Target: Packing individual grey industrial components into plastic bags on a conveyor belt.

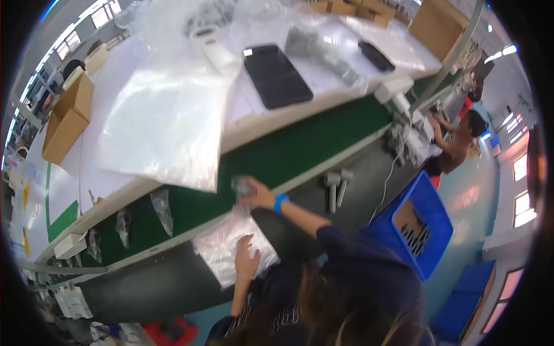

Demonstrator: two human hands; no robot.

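My right hand [257, 195], with a blue band at its wrist, reaches over the near edge of the green conveyor belt. Its fingers are closed round a small grey piece in clear plastic [243, 185]; motion blur hides its exact kind. My left hand [247, 260] lies over a stack of clear plastic bags [222, 245] on the dark worktop, fingers apart and holding nothing. Two grey T-shaped handheld pieces [332, 183] rest on the worktop to the right of my hands.
Several bagged grey pieces [163, 212] lie on the belt [311, 151] at left. Beyond it, a white table [242, 106] bears a large clear bag [167, 127] and a black tray [277, 76]. A blue crate [441, 222] stands at right, near another person [456, 144].
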